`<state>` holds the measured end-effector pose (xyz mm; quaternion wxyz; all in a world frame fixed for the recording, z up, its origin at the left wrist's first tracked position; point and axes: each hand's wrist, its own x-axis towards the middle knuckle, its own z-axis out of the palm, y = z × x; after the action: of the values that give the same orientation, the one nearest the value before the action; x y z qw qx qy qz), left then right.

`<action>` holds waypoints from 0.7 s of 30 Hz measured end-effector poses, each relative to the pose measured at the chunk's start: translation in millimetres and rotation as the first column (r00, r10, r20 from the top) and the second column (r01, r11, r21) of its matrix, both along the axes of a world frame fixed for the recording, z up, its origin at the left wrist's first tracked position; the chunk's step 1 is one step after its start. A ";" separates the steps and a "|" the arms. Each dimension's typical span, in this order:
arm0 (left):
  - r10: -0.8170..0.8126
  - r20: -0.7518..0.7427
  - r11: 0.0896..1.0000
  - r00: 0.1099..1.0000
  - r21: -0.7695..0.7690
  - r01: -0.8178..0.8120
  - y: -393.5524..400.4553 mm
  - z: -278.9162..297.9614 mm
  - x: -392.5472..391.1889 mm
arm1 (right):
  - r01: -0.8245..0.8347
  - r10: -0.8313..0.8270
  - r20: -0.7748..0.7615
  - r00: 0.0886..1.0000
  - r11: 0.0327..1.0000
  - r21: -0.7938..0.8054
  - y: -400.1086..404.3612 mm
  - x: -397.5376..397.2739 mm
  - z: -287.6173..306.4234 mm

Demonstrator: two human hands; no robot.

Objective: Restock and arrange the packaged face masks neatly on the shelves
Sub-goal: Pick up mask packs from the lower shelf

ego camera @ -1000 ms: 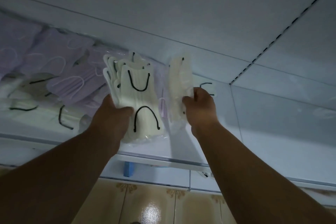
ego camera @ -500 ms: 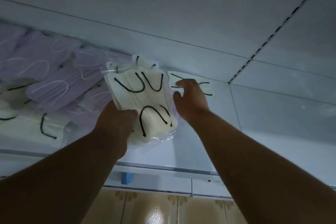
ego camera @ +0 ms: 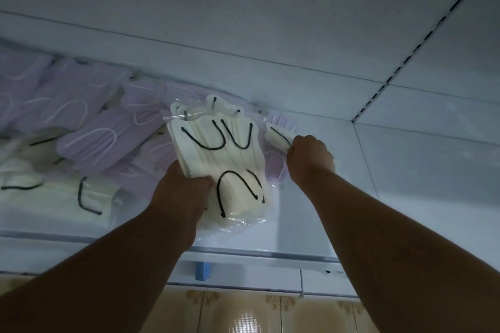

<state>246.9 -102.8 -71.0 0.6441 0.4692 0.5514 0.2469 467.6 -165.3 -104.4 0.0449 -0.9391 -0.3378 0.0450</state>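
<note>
We hold a stack of cream face-mask packs [ego camera: 221, 159] against the white shelf [ego camera: 311, 224], our left hand [ego camera: 180, 194] gripping its lower edge, our right hand [ego camera: 311, 157] closed around a single cream pack [ego camera: 277, 136] just beside it. Purple mask packs [ego camera: 89, 127] lie jumbled leftward, so we judge most arranging remains.

Both arms are stretched upward — the left hand [ego camera: 180, 192] is curled in a grip, the right hand [ego camera: 311, 159] is closed in a pinch.
</note>
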 end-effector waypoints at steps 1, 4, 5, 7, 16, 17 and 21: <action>-0.002 -0.008 1.000 1.000 0.000 0.002 -0.6 2.1 -1.5 | 0.063 -0.061 -0.032 0.998 0.996 0.063 -0.9 -6.3 7.8; -0.039 -0.043 0.999 0.998 0.033 0.040 0.7 8.3 -12.4 | 0.254 -0.166 -0.277 0.947 0.912 0.322 -5.5 -38.6 40.4; -0.053 -0.053 0.998 0.997 0.042 0.055 1.1 12.5 -17.7 | 0.313 -0.134 -0.412 0.901 0.859 0.405 -8.4 -58.0 52.7; -0.101 -0.059 0.994 0.993 0.030 0.103 3.1 21.7 -32.1 | 0.443 -0.004 -0.670 0.743 0.753 0.487 -13.3 -106.2 76.9; -0.339 -0.002 0.941 0.941 -0.014 0.339 10.5 73.8 -125.3 | 0.766 0.017 -0.930 0.366 0.563 0.311 -32.8 -226.6 105.1; -0.357 0.011 0.934 0.934 -0.021 0.357 12.3 78.6 -138.6 | 0.811 0.079 -0.968 0.237 0.532 0.242 -37.1 -235.4 110.0; -0.457 0.068 0.883 0.887 -0.081 0.462 10.9 97.4 -192.4 | 0.795 0.262 -0.964 -0.052 0.595 0.119 -58.3 -277.4 122.3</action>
<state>54.5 -91.9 26.4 0.7184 0.5495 0.4204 0.0719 190.2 -223.6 17.9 0.6294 -0.5667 0.0396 0.5302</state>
